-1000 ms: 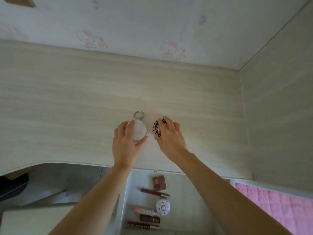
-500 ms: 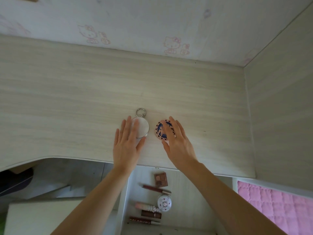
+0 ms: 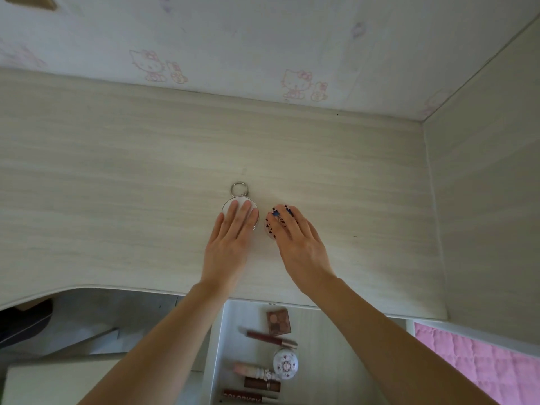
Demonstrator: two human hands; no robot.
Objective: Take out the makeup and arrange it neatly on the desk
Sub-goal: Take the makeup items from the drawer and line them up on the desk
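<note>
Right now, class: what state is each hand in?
Left hand: open, straight fingers resting on the white round compact.
Right hand: open, fingers lying over the patterned round compact.

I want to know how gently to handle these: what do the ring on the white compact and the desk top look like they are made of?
The ring looks like polished metal: thin, silvery and glinting. The desk top looks like matte wood-grain laminate or veneer, with pale even streaks and no gloss; which of the two I cannot tell.
</note>
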